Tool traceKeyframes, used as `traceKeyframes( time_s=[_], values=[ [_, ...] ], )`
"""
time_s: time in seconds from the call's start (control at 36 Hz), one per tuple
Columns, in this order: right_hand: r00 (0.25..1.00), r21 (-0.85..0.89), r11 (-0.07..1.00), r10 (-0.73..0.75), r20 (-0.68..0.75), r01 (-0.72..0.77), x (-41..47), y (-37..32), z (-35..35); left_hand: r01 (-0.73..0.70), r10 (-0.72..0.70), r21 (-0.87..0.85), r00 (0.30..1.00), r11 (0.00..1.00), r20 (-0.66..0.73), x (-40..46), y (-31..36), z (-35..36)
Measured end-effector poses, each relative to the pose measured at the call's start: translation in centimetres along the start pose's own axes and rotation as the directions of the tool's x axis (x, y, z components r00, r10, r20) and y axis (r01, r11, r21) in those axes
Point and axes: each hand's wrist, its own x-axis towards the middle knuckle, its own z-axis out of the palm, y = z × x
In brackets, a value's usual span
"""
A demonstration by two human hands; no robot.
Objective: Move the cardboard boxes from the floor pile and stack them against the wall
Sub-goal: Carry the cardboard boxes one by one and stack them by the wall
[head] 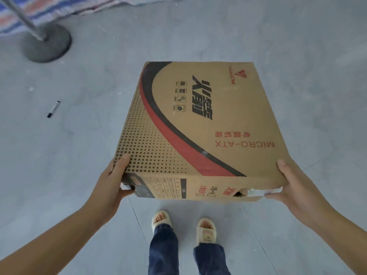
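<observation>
Hands on "MICRO-ATX" box

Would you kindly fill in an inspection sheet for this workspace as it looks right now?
Surface: grey concrete floor, dusty, with pale specks.
Job's things: one printed cardboard box marked MICRO-ATX, carried flat above the floor; near side torn at a small hole; no pile or wall in view.
Clutter: black marker pen lying on the floor at left.
Hands: left hand grips the box's near left corner; right hand grips the near right corner.
Cables: nothing seen.
Surroundings: round stand base with a metal pole, striped tarpaulin behind it; the person's feet in cream slippers below the box.
</observation>
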Motion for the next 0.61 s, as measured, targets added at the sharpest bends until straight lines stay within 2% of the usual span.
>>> traceKeyframes(
  time_s=[0.19,0.33,0.5,0.61],
  values=[
    [0.98,-0.185,0.974,-0.096,0.177,0.129,-5.7,-5.9,2.4,-0.064,0.041,-0.114,0.98,0.991,-0.195,-11.4,1.9,-4.5],
    [0.954,-0.262,0.953,-0.071,0.29,0.15,-8.6,-8.2,5.4,-0.101,0.027,-0.191,0.933,0.976,-0.358,-19.7,0.2,-7.0],
    [0.832,-0.334,0.909,-0.024,0.554,0.248,-11.7,-10.2,11.4,-0.132,-0.038,-0.29,0.857,0.948,-0.514,-27.9,-1.9,-10.8],
    [0.742,-0.369,0.876,0.02,0.67,0.31,-13.9,-9.7,16.6,-0.162,-0.126,-0.394,0.782,0.905,-0.61,-32.5,-4.3,-13.2]
  ],
)
